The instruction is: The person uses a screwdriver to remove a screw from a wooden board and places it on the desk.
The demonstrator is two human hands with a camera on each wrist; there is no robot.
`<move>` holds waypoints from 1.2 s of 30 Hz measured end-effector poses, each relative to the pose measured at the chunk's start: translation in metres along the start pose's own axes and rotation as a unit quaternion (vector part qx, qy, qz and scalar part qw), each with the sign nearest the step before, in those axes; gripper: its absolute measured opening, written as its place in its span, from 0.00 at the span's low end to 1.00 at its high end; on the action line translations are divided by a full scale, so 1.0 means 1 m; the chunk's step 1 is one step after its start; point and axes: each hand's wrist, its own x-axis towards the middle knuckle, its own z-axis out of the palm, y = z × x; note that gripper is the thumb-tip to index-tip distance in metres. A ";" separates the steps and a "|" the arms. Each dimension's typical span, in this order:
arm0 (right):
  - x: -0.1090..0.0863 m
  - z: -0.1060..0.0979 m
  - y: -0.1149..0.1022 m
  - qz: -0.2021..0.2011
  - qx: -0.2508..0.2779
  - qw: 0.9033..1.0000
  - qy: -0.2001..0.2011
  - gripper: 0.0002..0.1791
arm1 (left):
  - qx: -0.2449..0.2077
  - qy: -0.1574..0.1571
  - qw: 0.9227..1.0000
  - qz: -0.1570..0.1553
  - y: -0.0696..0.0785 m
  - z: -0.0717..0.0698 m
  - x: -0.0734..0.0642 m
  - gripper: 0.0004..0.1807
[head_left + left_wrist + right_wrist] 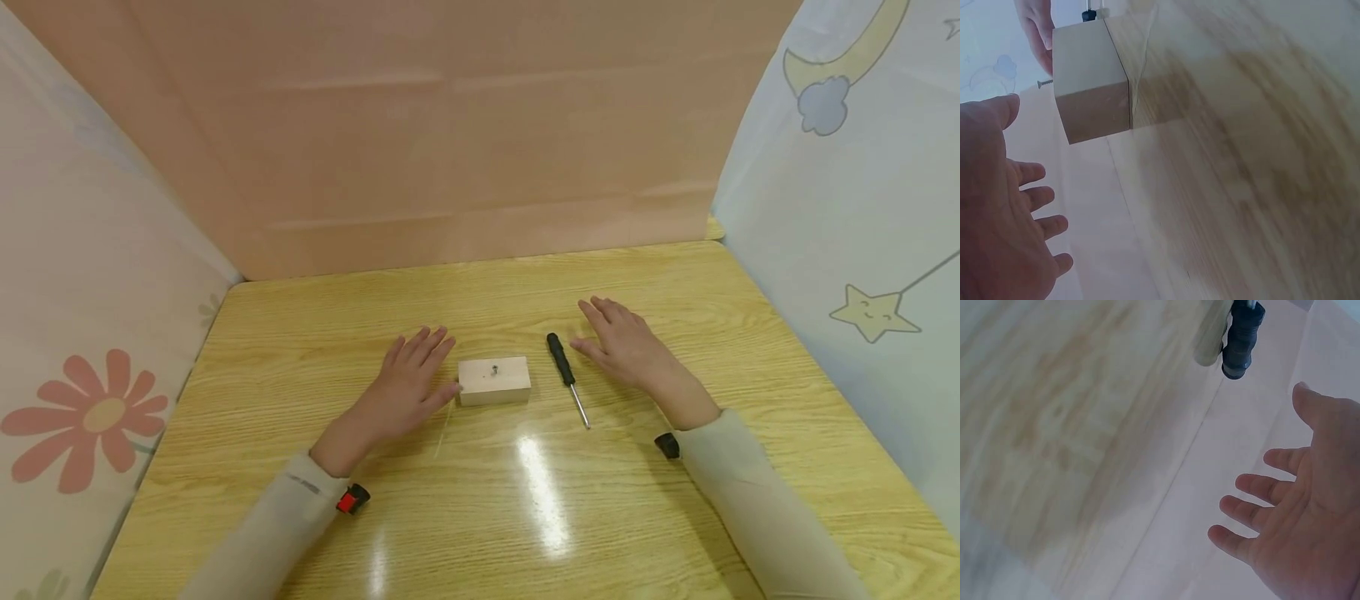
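Note:
A pale wooden block [493, 385] lies on the table in the head view, a small screw [495, 369] standing up from its top. In the left wrist view the same block [1092, 81] shows the screw [1045, 83] jutting from one face. My left hand [405, 387] is beside the block's left end, palm down, fingers spread and holding nothing. To the block's right lies a screwdriver [560, 360] with a black handle and a metal shaft pointing toward me. My right hand [626, 346] is just right of that handle, its fingers extended and holding nothing; the handle [1242, 340] also shows in the right wrist view.
The wood-grain table [480, 517] carries a bright light reflection near its front. A plain tan sheet [450, 150] rises behind it. Printed cloths stand at both sides, the left with a flower [105, 414], the right with a star [873, 312].

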 end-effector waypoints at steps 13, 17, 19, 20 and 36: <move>0.003 0.005 -0.011 -0.015 0.010 1.000 -0.012 0.40 | 0.005 -0.027 1.000 0.011 0.011 0.007 0.003 0.40; 0.004 0.006 -0.017 -0.016 0.014 1.000 -0.019 0.40 | 0.005 -0.029 0.999 0.019 0.015 0.008 0.005 0.39; 0.006 0.006 -0.020 -0.015 0.018 0.999 -0.027 0.40 | 0.008 -0.028 0.999 0.022 0.017 0.008 0.006 0.39; 0.006 0.007 -0.022 -0.014 0.021 0.999 -0.032 0.40 | 0.009 -0.027 0.999 0.023 0.018 0.008 0.007 0.38; 0.016 0.007 -0.034 -0.011 0.039 0.994 -0.105 0.39 | 0.025 -0.066 0.997 0.024 0.025 0.015 0.016 0.40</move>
